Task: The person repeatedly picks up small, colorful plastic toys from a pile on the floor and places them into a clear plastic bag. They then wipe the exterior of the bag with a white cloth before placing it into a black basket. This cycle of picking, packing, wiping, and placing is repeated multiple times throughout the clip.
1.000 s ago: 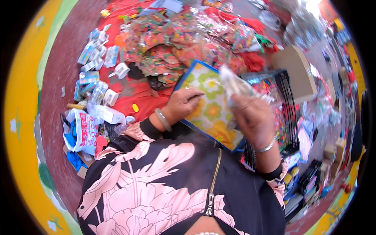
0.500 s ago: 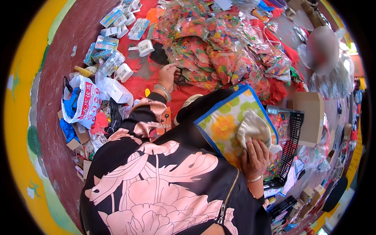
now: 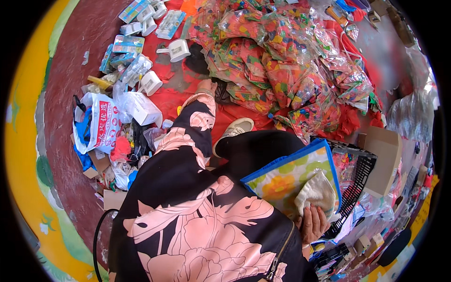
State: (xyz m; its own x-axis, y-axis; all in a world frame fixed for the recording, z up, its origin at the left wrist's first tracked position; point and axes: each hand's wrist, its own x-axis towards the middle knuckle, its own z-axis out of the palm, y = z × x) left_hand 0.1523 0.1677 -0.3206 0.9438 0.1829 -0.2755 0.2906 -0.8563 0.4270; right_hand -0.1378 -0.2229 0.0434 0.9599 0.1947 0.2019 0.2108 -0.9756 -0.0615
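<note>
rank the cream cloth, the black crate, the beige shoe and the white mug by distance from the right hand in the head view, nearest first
1. cream cloth: gripped in the right hand, pressed on the floral mat.
2. black crate: just right of the hand.
3. beige shoe: up and left, past the dark trouser knee.
4. white mug: far upper left on the red sheet.

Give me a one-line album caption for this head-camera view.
Right hand presses a cream cloth onto a blue-edged floral board; left hand reaches toward heaped colourful plastic packets.
</note>
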